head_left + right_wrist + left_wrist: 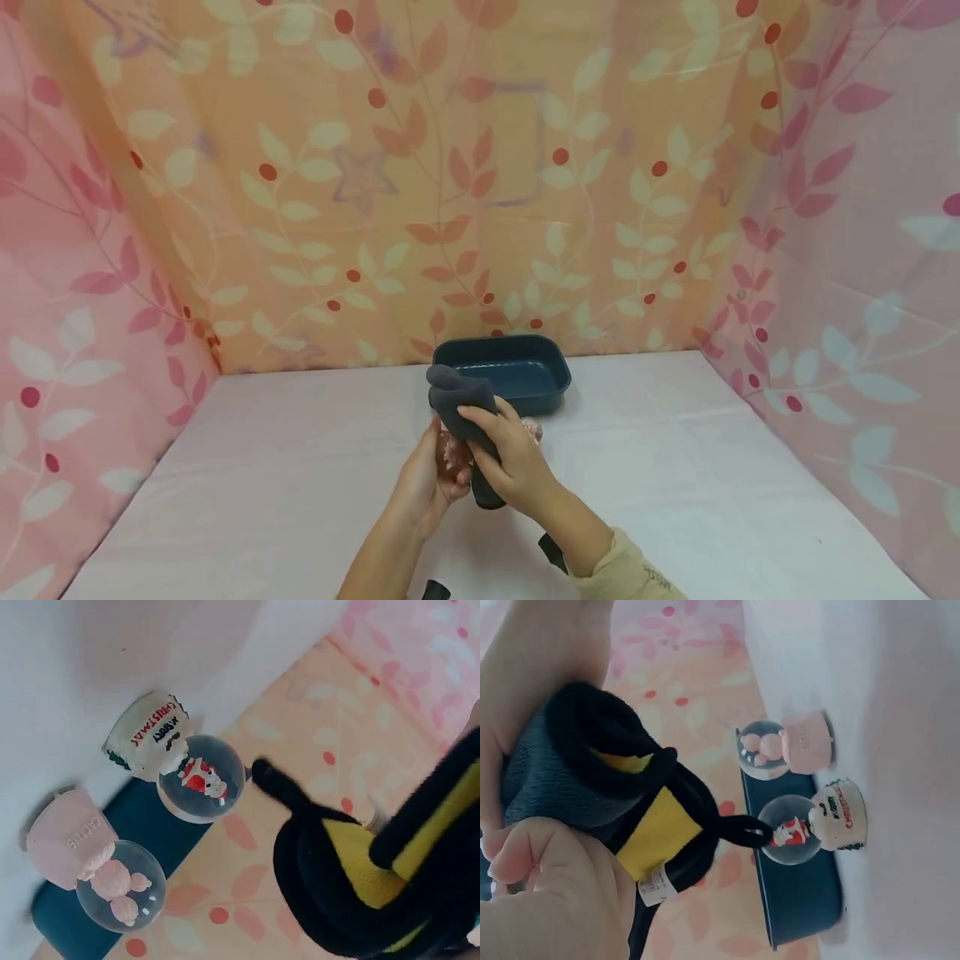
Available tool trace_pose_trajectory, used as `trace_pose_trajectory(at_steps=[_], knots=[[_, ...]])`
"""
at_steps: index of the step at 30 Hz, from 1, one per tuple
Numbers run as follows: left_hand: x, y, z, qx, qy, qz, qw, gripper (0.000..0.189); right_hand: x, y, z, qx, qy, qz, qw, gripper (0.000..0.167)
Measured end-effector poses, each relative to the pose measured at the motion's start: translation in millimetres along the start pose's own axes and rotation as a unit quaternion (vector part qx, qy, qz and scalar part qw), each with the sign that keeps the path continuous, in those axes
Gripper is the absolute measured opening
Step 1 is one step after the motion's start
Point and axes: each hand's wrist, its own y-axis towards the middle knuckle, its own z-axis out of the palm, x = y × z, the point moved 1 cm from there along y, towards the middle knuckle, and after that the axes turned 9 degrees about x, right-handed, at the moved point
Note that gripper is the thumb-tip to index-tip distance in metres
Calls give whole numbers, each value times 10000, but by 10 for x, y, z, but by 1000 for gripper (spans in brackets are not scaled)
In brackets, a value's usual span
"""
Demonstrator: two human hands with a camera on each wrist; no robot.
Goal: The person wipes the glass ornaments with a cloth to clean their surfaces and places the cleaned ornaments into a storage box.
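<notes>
My right hand (513, 454) grips a dark grey cleaning cloth (472, 408), folded over. In the left wrist view the cloth (664, 832) shows a yellow side, black edging, a hanging loop and a white label. Close beside it, my left hand (423, 479) holds a reddish, glossy ornament with white patches (453, 454). Cloth and fingers hide much of this ornament, so its kind is unclear. Beyond the hands stand two snow globes: a Christmas snow globe (791, 829) with a red-and-white figure, and a pink cactus snow globe (765, 750).
A dark blue rectangular basin (555, 400) stands behind the snow globes, near the back of the white-covered table (300, 467). Floral curtains (300, 208) enclose the back and both sides.
</notes>
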Motion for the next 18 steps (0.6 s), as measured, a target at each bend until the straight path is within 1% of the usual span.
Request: trace_pose_trajectory(at_steps=[3,6,8,10,12,15,18], knots=[[29,15,31,-27,161,-84,9998,48,3,-11,-16,-327,265,569,9975,48],[32,20,12,-60,370,-162,9992,45,-12,2,14,-657,682,934,9911,44],[41,21,-1,-29,446,-229,9987,45,-32,1,17,-762,951,1051,9870,42],[52,21,-11,33,420,-289,9987,45,-52,4,-3,-792,1149,1176,9832,40],[59,17,-14,114,369,-368,9986,45,-77,13,-39,-799,1365,1392,9776,39],[61,5,-17,259,299,-454,9982,40,-116,29,-95,-752,1787,1859,9632,37],[51,-10,-20,316,330,-491,9977,34,-152,30,-133,-707,2252,2349,9429,37]])
